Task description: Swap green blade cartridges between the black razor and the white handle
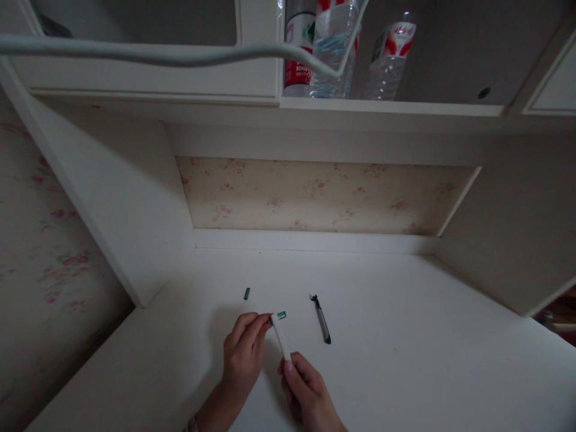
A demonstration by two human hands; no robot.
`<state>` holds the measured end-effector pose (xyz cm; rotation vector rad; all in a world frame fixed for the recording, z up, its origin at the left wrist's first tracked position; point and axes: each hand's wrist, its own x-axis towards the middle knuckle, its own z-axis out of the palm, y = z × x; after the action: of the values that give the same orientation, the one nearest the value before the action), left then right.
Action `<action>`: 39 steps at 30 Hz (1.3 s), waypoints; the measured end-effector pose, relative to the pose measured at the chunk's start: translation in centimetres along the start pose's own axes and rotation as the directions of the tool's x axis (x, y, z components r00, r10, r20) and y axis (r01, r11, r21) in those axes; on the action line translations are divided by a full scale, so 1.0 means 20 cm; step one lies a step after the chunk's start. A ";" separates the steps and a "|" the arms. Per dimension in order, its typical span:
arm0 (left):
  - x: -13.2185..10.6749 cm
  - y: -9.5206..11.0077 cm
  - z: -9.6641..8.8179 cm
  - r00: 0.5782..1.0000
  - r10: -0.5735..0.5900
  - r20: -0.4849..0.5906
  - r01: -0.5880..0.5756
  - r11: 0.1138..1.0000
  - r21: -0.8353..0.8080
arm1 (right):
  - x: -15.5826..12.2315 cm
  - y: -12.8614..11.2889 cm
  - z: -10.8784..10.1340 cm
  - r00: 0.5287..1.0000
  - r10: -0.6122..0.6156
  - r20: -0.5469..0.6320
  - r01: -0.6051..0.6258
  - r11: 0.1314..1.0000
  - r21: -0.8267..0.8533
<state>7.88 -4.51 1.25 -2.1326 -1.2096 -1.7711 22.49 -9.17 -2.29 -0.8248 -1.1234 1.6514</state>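
Observation:
A slim white razor handle (281, 339) is gripped at its lower end by my right hand (306, 387), fingers closed around it. At its upper end, my left hand (247, 348) pinches a small dark piece, mostly hidden by the fingertips. Just right of that end shows a small green-and-black razor cartridge (281, 314); whether it is attached or lies on the desk I cannot tell. Another dark green cartridge (247, 293) lies on the desk beyond my left hand. To the right lies a grey-and-black razor handle (323, 321), apart from both hands.
The white desk (405, 360) has side panels and a low back ledge (315, 240). Overhead, a cabinet shelf (391, 110) holds plastic bottles (335, 54) and a red-and-white can (297, 54). A pale cable (180, 55) hangs across the upper view.

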 end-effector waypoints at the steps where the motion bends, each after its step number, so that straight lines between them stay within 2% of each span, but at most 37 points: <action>1: 0.00 0.00 0.00 1.000 0.002 -0.005 -0.002 1.000 0.002 | 0.00 0.00 0.00 1.000 0.006 0.025 -0.006 1.000 0.009; 6: 0.00 0.00 0.00 1.000 0.016 -0.001 -0.016 1.000 -0.020 | 0.01 0.00 0.00 0.997 -0.036 -0.063 0.043 0.994 0.101; 10: -0.01 -0.01 0.00 0.999 0.021 0.033 -0.020 1.000 -0.022 | 0.01 -0.01 0.02 1.000 -0.009 0.001 0.008 0.991 0.136; 14: -0.02 -0.01 0.01 0.999 0.028 0.025 -0.027 0.999 -0.037 | 0.01 -0.02 0.03 0.997 -0.006 -0.078 0.021 0.983 0.185; 19: -0.02 -0.01 0.01 0.999 0.030 0.030 -0.028 0.998 -0.057 | 0.01 -0.02 0.03 0.999 0.048 0.012 -0.049 0.992 0.113; 23: -0.03 -0.02 0.01 0.999 0.022 0.025 -0.021 0.998 -0.055 | 0.01 -0.03 0.03 0.994 0.012 -0.106 0.003 0.990 0.140; 28: -0.03 -0.02 0.01 0.999 -0.001 0.038 0.003 0.998 -0.065 | 0.01 -0.04 0.04 0.998 0.051 -0.021 -0.048 0.990 0.133; 32: -0.02 0.00 0.01 1.000 0.006 0.023 -0.005 0.998 -0.062 | 0.01 -0.05 0.04 0.989 0.028 -0.142 -0.007 0.990 0.144; 39: 0.00 0.01 0.01 0.999 -0.002 0.035 0.003 0.999 -0.043 | 0.00 -0.04 0.05 0.999 0.045 -0.005 -0.044 0.995 0.095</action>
<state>8.17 -4.60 1.20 -2.1956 -1.1933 -1.7834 21.92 -9.39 -1.27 -0.7991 -1.0201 1.7236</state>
